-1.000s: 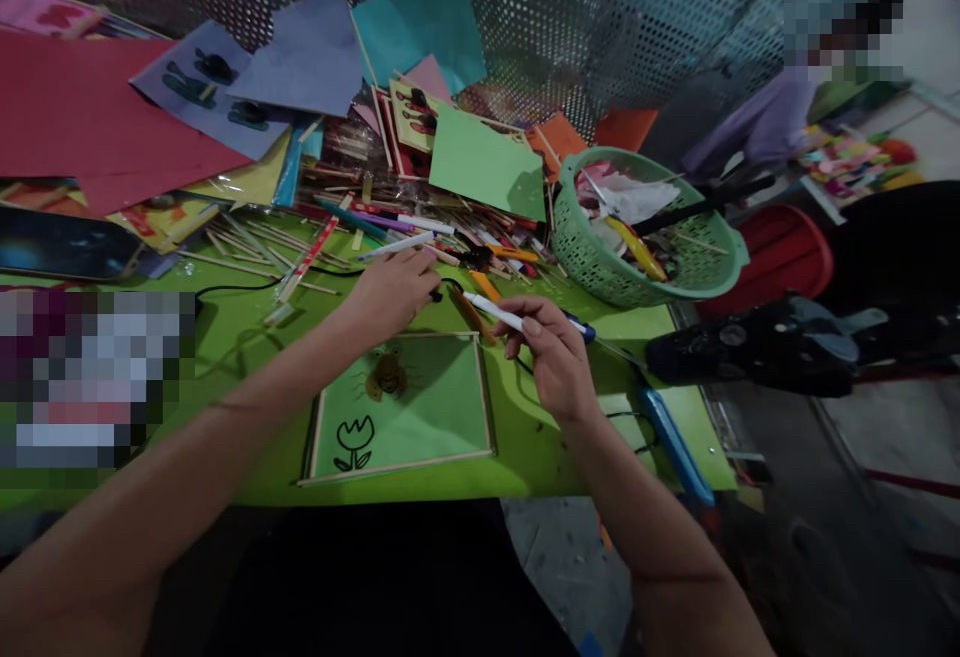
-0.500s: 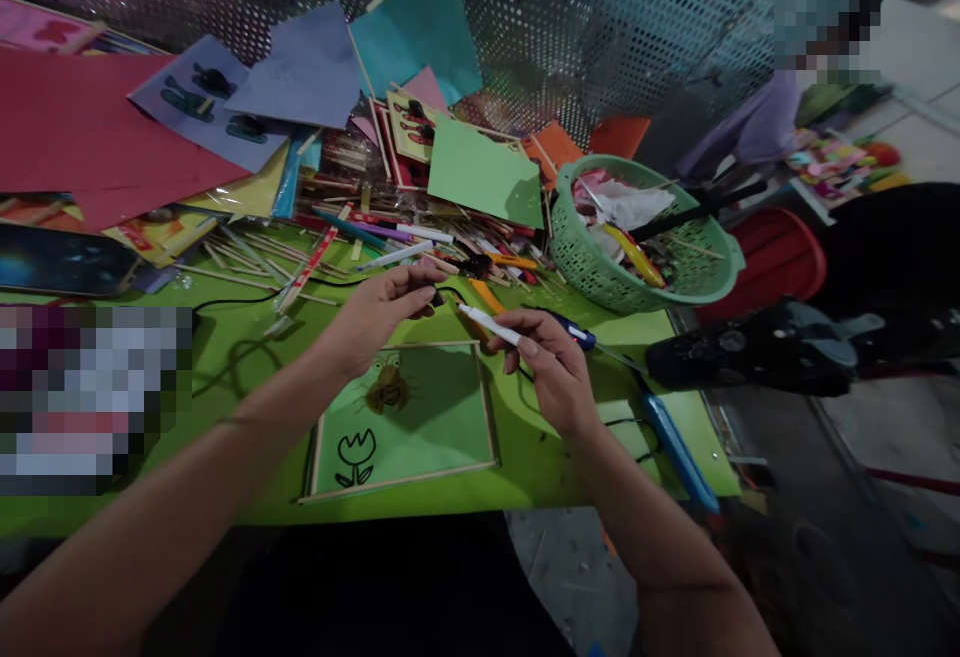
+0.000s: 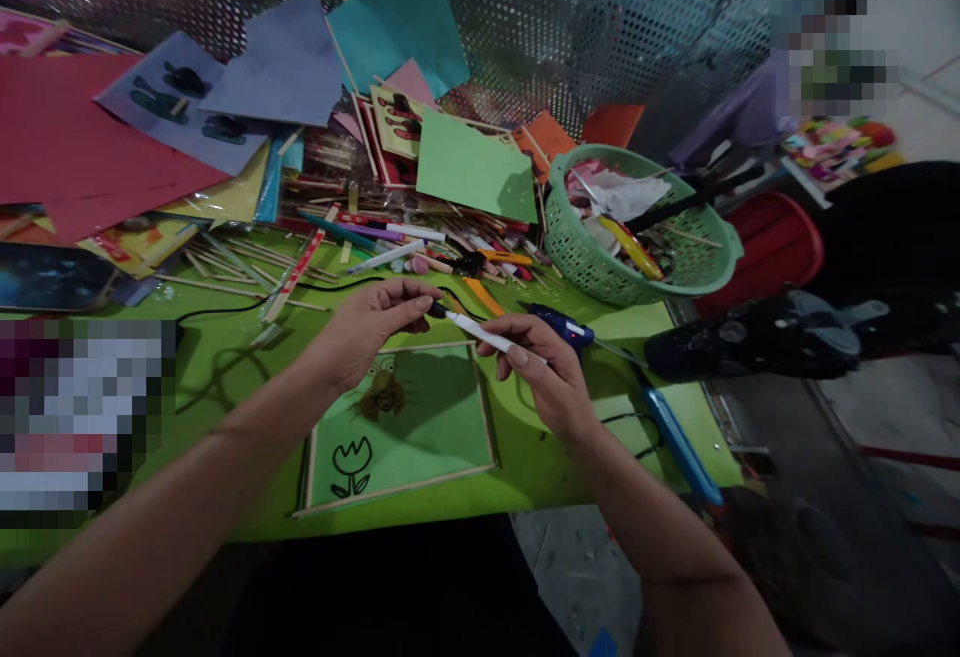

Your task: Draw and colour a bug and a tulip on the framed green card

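OK, left hand [image 3: 379, 327] has a black cap [image 3: 436, 309] pinched between thumb and fingertips. Right hand [image 3: 547, 372] grips a white marker [image 3: 487, 333], thumb on one side, fingers curled round the other. Marker sits in the air above the far right part of the framed green card [image 3: 435, 432], slanting down to the right, narrow end at the cap. Can't tell if the cap is fully seated.

Card lies flat on the lime green table [image 3: 540, 477], close to the front edge, thin wooden strips along its borders. On it: black tulip outline [image 3: 351, 467] at near left, brown bug figure [image 3: 384, 394] with drawn eyes and legs further up, just beside the left wrist.

Right of the card: dark blue tool [image 3: 559, 325] with a small red light, just behind the right hand; long blue tool [image 3: 681, 442] near the table's right end.

Behind the hands: loose wooden sticks [image 3: 217, 262], pens, light green sheet [image 3: 472, 167] on the pile. Green basket [image 3: 600, 272] at back right, holding a yellow-handled item [image 3: 632, 247] and scraps.
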### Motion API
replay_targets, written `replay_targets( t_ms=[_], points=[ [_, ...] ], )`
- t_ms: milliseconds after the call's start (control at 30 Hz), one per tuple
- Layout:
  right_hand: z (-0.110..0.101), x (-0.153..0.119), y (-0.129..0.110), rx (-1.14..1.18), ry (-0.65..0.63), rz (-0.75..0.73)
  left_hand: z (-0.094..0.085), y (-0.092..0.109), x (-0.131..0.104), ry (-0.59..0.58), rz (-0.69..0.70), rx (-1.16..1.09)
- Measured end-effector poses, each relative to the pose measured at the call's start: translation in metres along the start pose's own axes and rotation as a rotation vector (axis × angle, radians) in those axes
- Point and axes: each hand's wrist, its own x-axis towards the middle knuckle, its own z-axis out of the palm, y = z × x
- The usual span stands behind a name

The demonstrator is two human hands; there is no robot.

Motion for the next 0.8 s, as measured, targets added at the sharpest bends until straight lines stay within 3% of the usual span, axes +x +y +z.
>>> replay_targets(
  t_ms=[467,800],
  points=[
    [-0.0036,-0.0017,-0.0037,-0.335,-0.034,-0.065,0.0032,0.0004,-0.0025,-0.065,-0.049,0.041],
    [0.0025,-0.005,0.0037,-0.174,0.01,-0.071,0.0055,0.005,-0.0085,-0.092,-0.073,-0.042]
  ],
)
